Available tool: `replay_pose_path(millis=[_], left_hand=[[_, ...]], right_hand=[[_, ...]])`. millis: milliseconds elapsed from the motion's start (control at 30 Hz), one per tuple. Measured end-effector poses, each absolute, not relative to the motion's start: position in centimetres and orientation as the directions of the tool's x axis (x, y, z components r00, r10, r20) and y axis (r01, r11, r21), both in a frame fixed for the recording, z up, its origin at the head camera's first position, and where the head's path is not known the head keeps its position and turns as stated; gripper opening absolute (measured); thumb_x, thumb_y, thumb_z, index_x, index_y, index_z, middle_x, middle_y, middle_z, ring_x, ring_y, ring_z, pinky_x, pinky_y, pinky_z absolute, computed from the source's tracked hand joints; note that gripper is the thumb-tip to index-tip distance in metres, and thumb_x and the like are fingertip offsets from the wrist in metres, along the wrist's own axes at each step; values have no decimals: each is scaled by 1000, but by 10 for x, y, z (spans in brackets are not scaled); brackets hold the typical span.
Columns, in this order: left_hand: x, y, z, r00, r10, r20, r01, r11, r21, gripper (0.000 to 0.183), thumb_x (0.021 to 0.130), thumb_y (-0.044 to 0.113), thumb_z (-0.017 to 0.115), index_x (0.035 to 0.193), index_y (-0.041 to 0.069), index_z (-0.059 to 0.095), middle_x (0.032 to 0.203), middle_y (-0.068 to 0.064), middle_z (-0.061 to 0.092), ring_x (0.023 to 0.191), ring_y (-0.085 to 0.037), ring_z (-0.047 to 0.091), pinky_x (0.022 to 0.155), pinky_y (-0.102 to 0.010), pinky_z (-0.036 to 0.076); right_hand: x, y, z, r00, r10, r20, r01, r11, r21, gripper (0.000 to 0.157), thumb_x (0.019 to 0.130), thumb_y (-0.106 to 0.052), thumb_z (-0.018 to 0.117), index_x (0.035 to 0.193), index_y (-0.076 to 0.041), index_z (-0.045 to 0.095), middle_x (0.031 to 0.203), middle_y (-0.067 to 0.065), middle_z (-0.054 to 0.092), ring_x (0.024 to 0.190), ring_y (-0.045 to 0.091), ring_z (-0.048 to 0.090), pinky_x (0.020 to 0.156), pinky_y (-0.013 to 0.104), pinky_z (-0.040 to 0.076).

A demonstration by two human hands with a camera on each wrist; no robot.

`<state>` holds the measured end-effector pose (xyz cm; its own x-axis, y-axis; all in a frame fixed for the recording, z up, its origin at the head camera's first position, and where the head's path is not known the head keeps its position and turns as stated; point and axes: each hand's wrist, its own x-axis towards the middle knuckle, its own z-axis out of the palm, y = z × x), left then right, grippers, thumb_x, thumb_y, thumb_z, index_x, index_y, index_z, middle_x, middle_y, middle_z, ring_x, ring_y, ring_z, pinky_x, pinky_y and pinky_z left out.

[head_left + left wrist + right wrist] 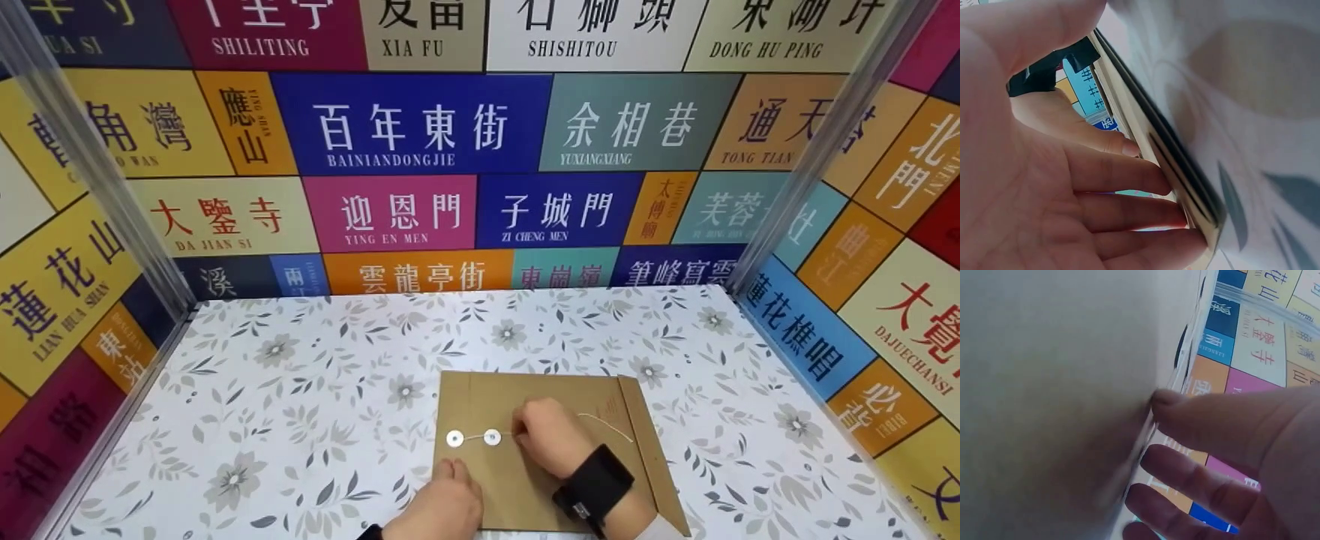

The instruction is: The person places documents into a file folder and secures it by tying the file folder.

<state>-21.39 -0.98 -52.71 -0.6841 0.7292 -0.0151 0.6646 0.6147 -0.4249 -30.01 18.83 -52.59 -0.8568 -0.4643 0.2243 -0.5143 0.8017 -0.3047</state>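
Note:
A brown kraft paper string-tie envelope point(525, 495) lies on the table, with two white round buttons point(492, 437) near its left side. A thin white string point(611, 424) runs from the buttons to my right hand point(551, 439), and its loose end curves away to the right. Thumb and fingertips of that hand pinch the string just above the paper; the right wrist view shows the thumb point(1202, 419) close to the surface. My left hand point(446, 499) rests at the envelope's lower left edge. Its fingers point(1129, 214) are nearly straight against that edge in the left wrist view.
A white tabletop point(315, 390) with grey flowers and leaves lies under the envelope. Panels of coloured signs point(420, 124) stand at the back and both sides, with clear corner posts point(814, 157). A black band point(596, 487) circles the right wrist.

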Motion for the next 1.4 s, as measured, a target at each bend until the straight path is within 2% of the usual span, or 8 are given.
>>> replay_pose_path(millis=[100, 233, 333, 467, 667, 967, 1267, 1400], left_hand=[[-215, -11, -526, -690, 724, -20, 677, 634, -373, 37, 86, 34, 73, 103, 2, 76, 99, -15, 70, 92, -26, 59, 83, -37, 46], [-218, -12, -523, -675, 736, -53, 699, 615, -365, 34, 85, 35, 74, 102, 6, 76, 95, -7, 69, 89, -19, 56, 79, -33, 42], [-218, -13, -524, -671, 740, -50, 698, 608, -377, 28, 85, 35, 73, 98, 9, 75, 87, -3, 65, 83, -16, 52, 74, -32, 39], [-217, -13, -527, -670, 743, 9, 690, 626, -364, 25, 83, 32, 74, 92, 9, 73, 81, -3, 60, 77, -16, 48, 70, -31, 38], [-218, -13, -529, -674, 735, 73, 686, 659, -309, 24, 81, 29, 76, 91, 8, 72, 82, -4, 59, 78, -17, 49, 70, -30, 42], [-217, -11, -525, -687, 725, 55, 682, 668, -298, 36, 78, 39, 79, 95, 8, 71, 82, -4, 57, 78, -17, 48, 68, -30, 42], [-220, -15, -521, -710, 704, -27, 691, 688, -223, 63, 76, 58, 80, 105, 2, 70, 91, -9, 56, 83, -20, 49, 67, -29, 47], [-220, -21, -520, -729, 681, -73, 685, 721, -106, 58, 76, 45, 83, 108, 0, 69, 99, -11, 56, 91, -22, 49, 74, -30, 51]], right_hand=[[-298, 184, -527, -863, -457, 214, -500, 830, -246, 16, 76, 1, 74, 69, -13, 70, 72, -1, 63, 66, 20, 62, 62, 35, 52], [-293, 179, -528, -854, -497, 156, -517, 844, -142, 15, 86, -4, 70, 73, -10, 68, 73, 3, 59, 64, 22, 61, 57, 37, 52], [-291, 177, -529, -826, -550, 121, -562, 820, -106, 12, 89, -4, 67, 76, -5, 66, 74, 5, 57, 62, 24, 60, 56, 38, 52], [-289, 178, -528, -792, -605, 84, -611, 779, -142, 8, 81, -4, 68, 75, -5, 62, 72, 5, 55, 59, 20, 54, 55, 37, 51], [-291, 182, -529, -797, -597, 87, -603, 783, -151, 9, 74, -4, 68, 71, -7, 60, 68, 4, 52, 56, 18, 47, 53, 36, 48], [-301, 191, -530, -779, -610, 142, -617, 709, -342, 25, 62, 5, 68, 63, -17, 55, 58, -14, 46, 53, 4, 40, 49, 22, 37], [-303, 195, -522, -826, -555, 100, -539, 727, -425, 26, 61, 6, 68, 60, -18, 58, 58, -16, 48, 54, 4, 43, 51, 23, 37], [-304, 194, -520, -826, -559, 75, -529, 720, -449, 26, 62, 5, 70, 60, -19, 60, 58, -17, 48, 54, 3, 44, 53, 23, 37]])
